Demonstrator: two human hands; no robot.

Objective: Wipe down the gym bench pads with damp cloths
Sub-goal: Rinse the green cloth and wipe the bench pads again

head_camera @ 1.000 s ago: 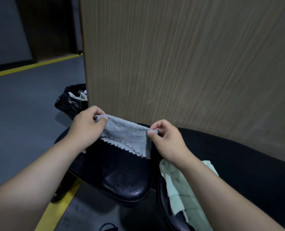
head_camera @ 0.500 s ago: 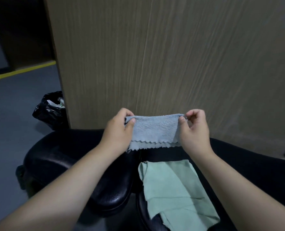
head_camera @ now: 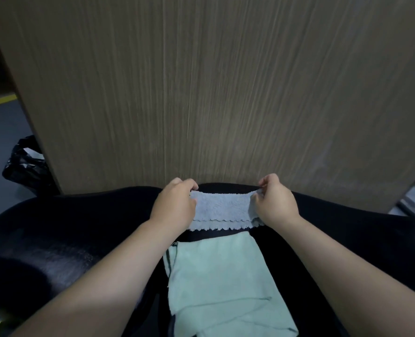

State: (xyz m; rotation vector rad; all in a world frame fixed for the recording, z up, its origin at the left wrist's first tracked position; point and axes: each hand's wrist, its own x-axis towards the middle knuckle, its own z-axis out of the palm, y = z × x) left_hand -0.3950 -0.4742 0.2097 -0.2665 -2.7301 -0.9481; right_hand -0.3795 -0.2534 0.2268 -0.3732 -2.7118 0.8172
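Flat cloth (head_camera: 225,283) on bench pad (head_camera: 68,239), folded cloth (head_camera: 222,210) just beyond, wall panel (head_camera: 213,93) behind, bag (head_camera: 24,166) far left.

Two black bench pads (head_camera: 68,239) stand on the grey floor (head_camera: 2,132). A green cloth (head_camera: 221,280) lies spread on the right pad, beside the gap between them.
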